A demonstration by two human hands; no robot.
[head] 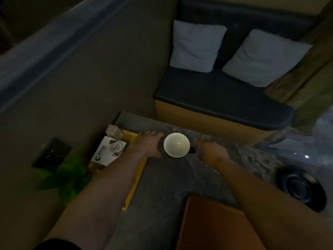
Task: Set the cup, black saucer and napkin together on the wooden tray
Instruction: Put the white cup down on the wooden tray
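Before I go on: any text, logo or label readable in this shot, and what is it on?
No text here can be read.
White card on the wooden tray: a dark round logo, a small line of characters beside it and a circular graphic, all too small and blurred to read.
White cup, black dish at right, pillows: no markings visible.

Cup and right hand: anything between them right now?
In the head view, only a small dark piece, possibly the handle, juts from the cup toward the right hand; too dim to tell more.
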